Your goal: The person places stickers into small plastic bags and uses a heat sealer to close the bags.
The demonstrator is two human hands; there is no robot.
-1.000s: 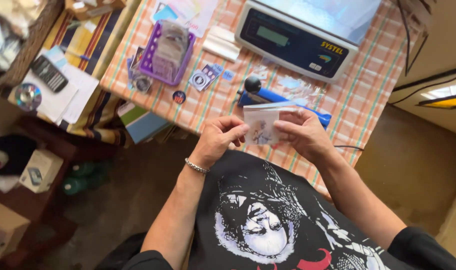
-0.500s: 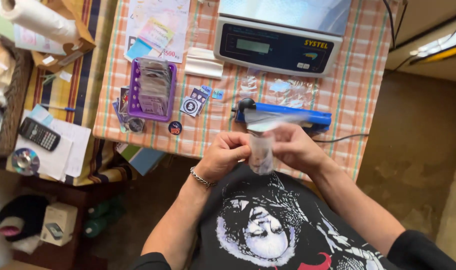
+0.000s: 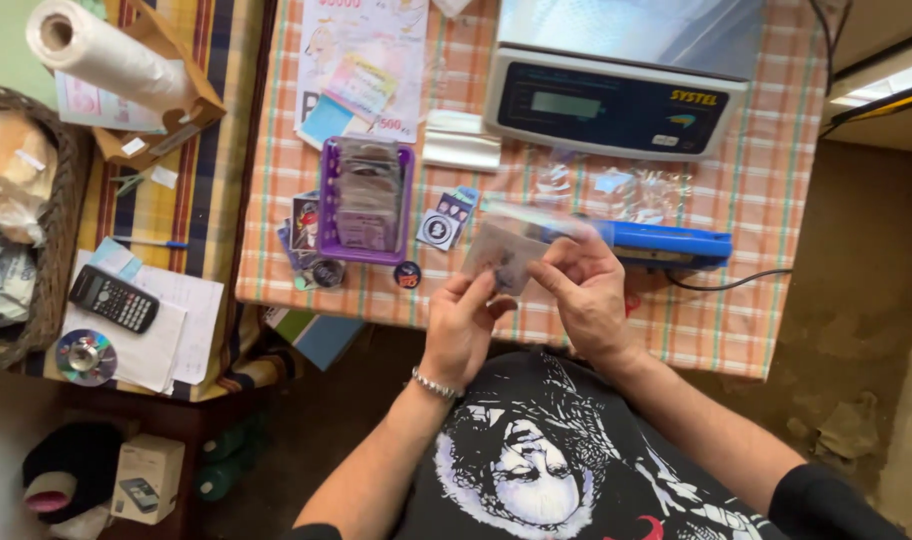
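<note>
Both my hands hold a small card in a clear plastic sleeve (image 3: 503,255) above the near edge of the checked tablecloth (image 3: 756,300). My left hand (image 3: 461,325), with a metal bracelet on the wrist, pinches the card's lower left corner. My right hand (image 3: 586,295) grips its right side with thumb and fingers. Just behind my right hand lies a blue bar-shaped heat sealer (image 3: 666,243) with a black cord. A purple tray (image 3: 364,200) filled with sleeved cards stands to the left of my hands.
A digital weighing scale (image 3: 616,100) sits at the back. Empty clear sleeves (image 3: 616,185), small stickers (image 3: 441,225) and printed papers (image 3: 361,70) lie around. On the striped side table at left are a calculator (image 3: 114,298), a disc (image 3: 86,356) and a plastic roll (image 3: 101,55).
The card went from flat-on to edge-on, and now lies tilted and farther left over the table. My view has shifted, showing more of the left side table.
</note>
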